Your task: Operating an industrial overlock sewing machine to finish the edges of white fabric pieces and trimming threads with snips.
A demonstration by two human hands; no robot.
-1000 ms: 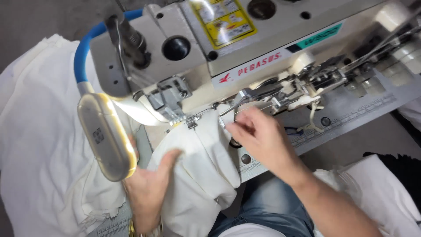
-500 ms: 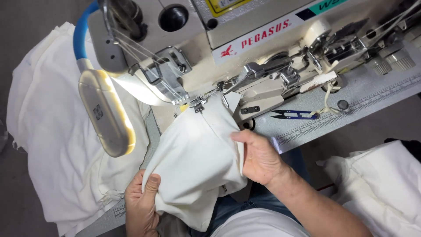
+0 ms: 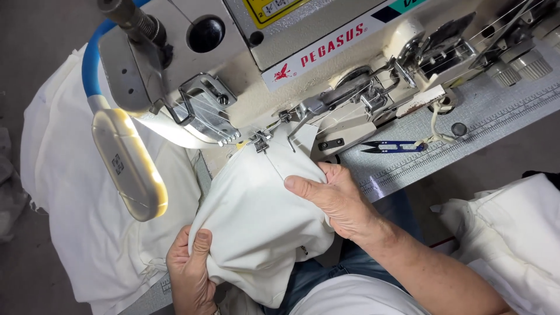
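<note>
Right now your right hand (image 3: 338, 198) lies flat on the white cloth (image 3: 262, 216), fingers stretched out and pressing its edge toward the presser foot (image 3: 259, 142) of the sewing machine (image 3: 326, 52), which keeps the seam line straight under the needle. Your left hand (image 3: 189, 271) pinches the cloth's near edge, thumb on top and fingers curled under, holding the slack taut. Beside the cloth, a lamp (image 3: 125, 163) lights the seam, and blue snips (image 3: 391, 146) rest near the right hand on the table (image 3: 501, 111).
</note>
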